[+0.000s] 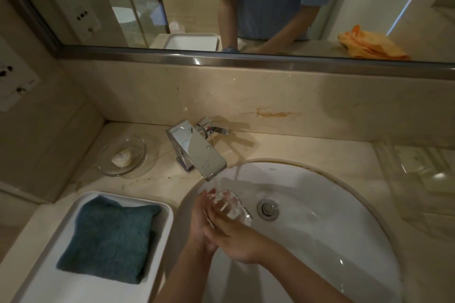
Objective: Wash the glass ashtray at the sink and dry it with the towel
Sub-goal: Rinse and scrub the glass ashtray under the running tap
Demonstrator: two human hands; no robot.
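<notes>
The glass ashtray (231, 208) sits in both hands over the left part of the sink (320, 216), right under the stream falling from the tap (197, 150). The left hand (200, 219) cups it from the left and from below, fingers curled up along its near side. The right hand (236, 238) crosses in from the right, and its fingers wrap the ashtray's lower edge. So each grip is closed around the glass, and neither is free. The ashtray tilts away from the person, its far end toward the drain (268, 208).

What the drying step turns on, I judge, is that the teal towel (108, 238) lies folded in a white tray (162, 229) on the tabletop, just left of the basin. The left hand is the nearer one to it. The right hand would have to keep hold of the wet, slippery glass alone while the left reaches across.
</notes>
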